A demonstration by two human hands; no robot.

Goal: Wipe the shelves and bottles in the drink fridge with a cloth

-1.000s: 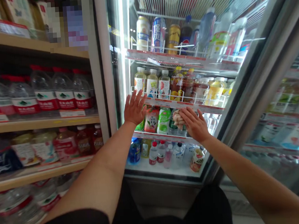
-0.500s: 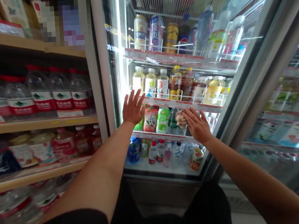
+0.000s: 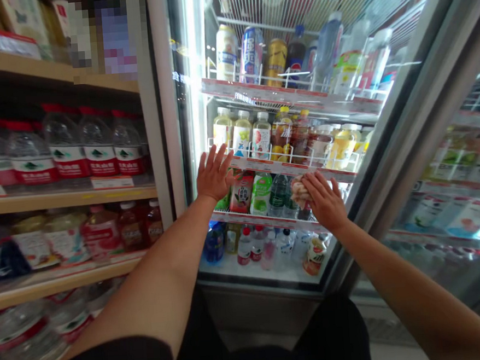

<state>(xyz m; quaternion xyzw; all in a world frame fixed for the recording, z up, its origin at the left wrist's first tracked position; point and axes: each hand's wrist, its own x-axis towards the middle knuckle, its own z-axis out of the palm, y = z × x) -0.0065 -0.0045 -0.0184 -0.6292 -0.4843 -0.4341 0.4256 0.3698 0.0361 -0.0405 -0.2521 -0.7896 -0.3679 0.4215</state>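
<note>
A glass cooler door (image 3: 251, 280) stands in front of me, with lit shelves of drinks behind it. My left hand (image 3: 215, 176) lies against the glass on the left, fingers spread, holding nothing. On the right side of the pane, my right hand (image 3: 326, 201) presses a crumpled, pale pinkish cloth (image 3: 301, 192) to the glass. The cloth sticks out past the fingertips on the left; the rest is hidden under the hand. Behind the glass near the hands are a green bottle (image 3: 261, 194) and a red-labelled bottle (image 3: 241, 192).
To the left, wooden shelves (image 3: 69, 200) hold red-capped water bottles (image 3: 67, 145) and other drinks. A metal door frame (image 3: 401, 136) runs along the right edge of the pane. Beyond it is another glass-fronted cooler (image 3: 451, 203) with more drinks.
My right hand has slid a little to the right across the glass with the cloth. My left hand has stayed in place.
</note>
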